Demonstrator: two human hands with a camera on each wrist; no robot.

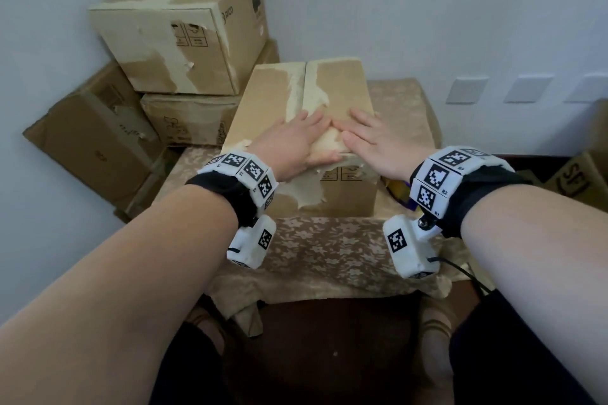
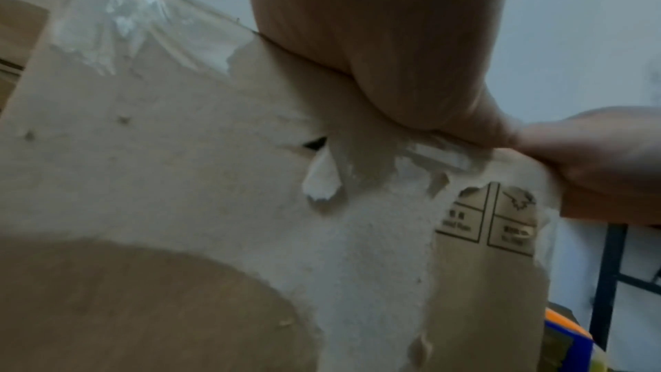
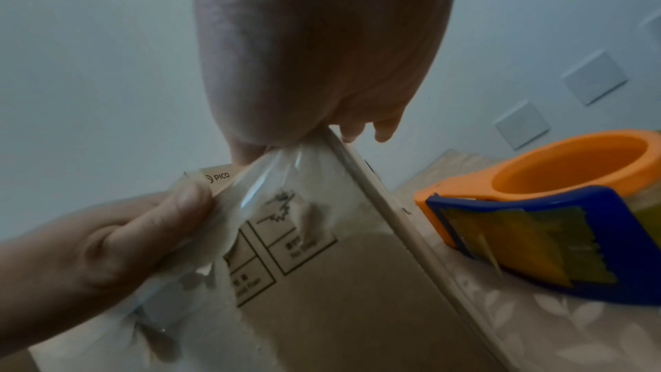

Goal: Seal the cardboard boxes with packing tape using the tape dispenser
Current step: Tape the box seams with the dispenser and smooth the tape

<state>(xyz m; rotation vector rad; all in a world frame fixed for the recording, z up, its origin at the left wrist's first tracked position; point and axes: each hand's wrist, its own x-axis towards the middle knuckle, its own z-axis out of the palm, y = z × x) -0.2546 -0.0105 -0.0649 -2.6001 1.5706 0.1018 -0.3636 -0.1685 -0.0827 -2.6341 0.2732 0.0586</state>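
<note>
A worn cardboard box (image 1: 332, 89) with torn paper patches stands on the cloth-covered table (image 1: 329, 250). Both hands lie flat on its top near the front edge, fingers straight. My left hand (image 1: 289, 141) presses the centre seam, and its thumb (image 3: 186, 197) reaches over the front edge onto clear tape (image 3: 272, 180) that runs down the front face. My right hand (image 1: 371, 141) presses the right flap beside it. The orange and blue tape dispenser (image 3: 536, 208) lies on the table right of the box, free of both hands, and is mostly hidden behind my right wrist in the head view.
Several more cardboard boxes (image 1: 177, 36) are stacked against the wall at the back left, with a flattened one (image 1: 92, 141) leaning below. Another box (image 1: 579, 177) sits at the far right. Wall switch plates (image 1: 465, 90) are behind the table.
</note>
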